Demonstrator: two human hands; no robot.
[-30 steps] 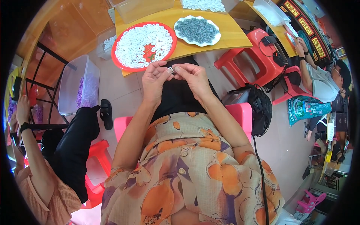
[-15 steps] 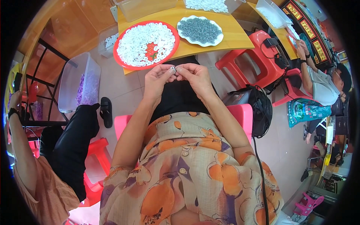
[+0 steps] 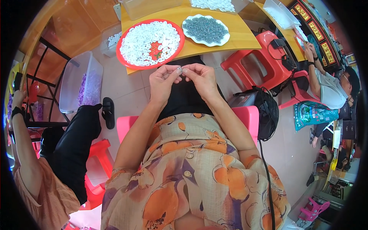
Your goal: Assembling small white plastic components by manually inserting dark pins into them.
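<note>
Just beyond my lap, at the near edge of the table, my two hands meet with fingertips together. My left hand is closed in a pinch on a small white plastic piece, mostly covered by the fingers. Close against it, my right hand is also pinched, and what lies between its fingertips is too small to make out. Ahead on the left, a red round tray holds many white pieces with holes. To its right, a white scalloped plate bears a heap of small grey parts.
Clear bins stand at the back of the wooden table. Red stools and a black bag are on my right. A co-worker sits at left by a clear tub; another person works at far right.
My hands stay together, with the fingers shifted slightly and the white piece now more covered. The view has moved a little. The left co-worker's arm has shifted.
</note>
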